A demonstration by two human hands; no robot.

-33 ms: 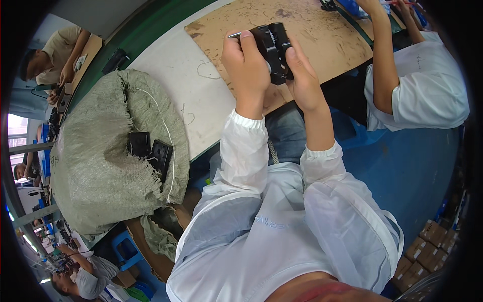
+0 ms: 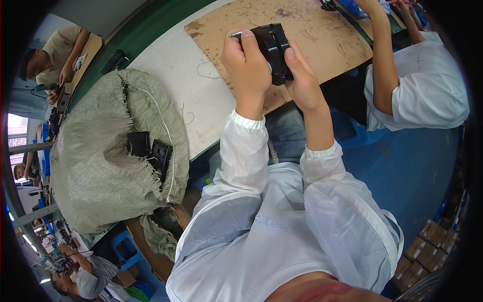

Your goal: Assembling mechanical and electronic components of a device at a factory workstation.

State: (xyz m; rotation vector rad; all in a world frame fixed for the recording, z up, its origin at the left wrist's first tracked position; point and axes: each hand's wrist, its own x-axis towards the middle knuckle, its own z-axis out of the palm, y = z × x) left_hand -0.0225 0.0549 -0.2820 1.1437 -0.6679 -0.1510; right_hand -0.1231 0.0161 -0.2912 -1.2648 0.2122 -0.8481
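Above the work table I hold a black plastic housing (image 2: 271, 48) between both hands. My left hand (image 2: 247, 65) grips its left side, the thumb lying along the top. A thin metal rod (image 2: 235, 34) sticks out to the left beside that thumb. On the other side, my right hand (image 2: 303, 75) is closed round the right part, its thumb pressed against the near face. The housing's two parts sit against each other, with a seam between them. My fingers behind and under it are hidden.
A large woven sack (image 2: 95, 151) stands at the left, with black plastic parts (image 2: 160, 156) in its mouth. Brown board (image 2: 322, 35) covers part of the white tabletop (image 2: 176, 90). A co-worker's arm (image 2: 383, 65) is close by at the right. Cardboard boxes (image 2: 427, 246) are stacked lower right.
The gap between the housing's two parts has closed; the right part has come in against the left one. Both hands keep nearly the same place.
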